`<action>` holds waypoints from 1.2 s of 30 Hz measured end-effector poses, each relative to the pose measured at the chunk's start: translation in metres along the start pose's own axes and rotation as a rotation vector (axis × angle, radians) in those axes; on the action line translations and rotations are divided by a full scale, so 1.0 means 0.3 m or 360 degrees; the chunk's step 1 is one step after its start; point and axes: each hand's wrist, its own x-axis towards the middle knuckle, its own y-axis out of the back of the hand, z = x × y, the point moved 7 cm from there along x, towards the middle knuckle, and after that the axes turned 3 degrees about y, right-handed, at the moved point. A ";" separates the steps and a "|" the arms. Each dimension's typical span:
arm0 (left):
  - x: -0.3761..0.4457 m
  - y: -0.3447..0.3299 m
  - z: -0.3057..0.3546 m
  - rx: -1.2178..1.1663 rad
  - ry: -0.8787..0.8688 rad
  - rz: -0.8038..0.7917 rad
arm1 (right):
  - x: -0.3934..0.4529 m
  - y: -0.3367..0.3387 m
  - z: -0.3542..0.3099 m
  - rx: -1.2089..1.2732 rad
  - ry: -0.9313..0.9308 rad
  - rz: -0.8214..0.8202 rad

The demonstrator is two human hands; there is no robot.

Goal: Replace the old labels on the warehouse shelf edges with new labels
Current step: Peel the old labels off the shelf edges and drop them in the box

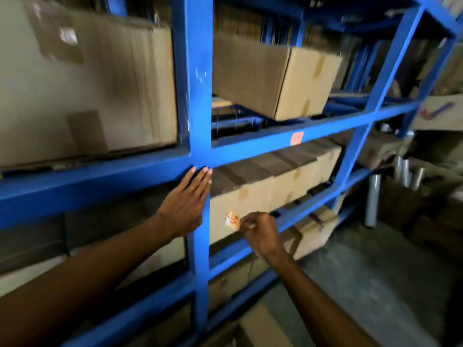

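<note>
My left hand [186, 201] lies flat, fingers straight, against the blue upright post [198, 96] just below where it meets the shelf beam [250, 152]. My right hand [260, 232] pinches a small pale label [232, 219] with red writing, held out in front of a cardboard box [263, 194]. Up on the beam to the right sits an orange label [297, 138].

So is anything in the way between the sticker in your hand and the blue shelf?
Nothing visible. The right hand pinches the sticker in open air in front of a box. The left hand rests flat on the post, off to the side.
</note>
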 end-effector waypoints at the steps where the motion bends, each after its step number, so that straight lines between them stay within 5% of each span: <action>1: -0.014 -0.038 0.030 -0.0029 -0.0024 -0.0050 | -0.040 -0.060 0.062 -0.0030 -0.0060 -0.0067; 11: -0.067 -0.220 0.180 -0.0146 -0.0105 -0.0135 | -0.408 -0.426 0.531 -0.0111 -0.0772 -0.0567; 20: -0.066 -0.242 0.193 -0.0123 -0.0077 -0.0116 | -0.568 -0.554 0.617 0.0076 -0.1153 -0.0690; 36: -0.058 -0.236 0.213 -0.0124 -0.0014 -0.0162 | -0.608 -0.561 0.631 0.0181 -0.1223 -0.0760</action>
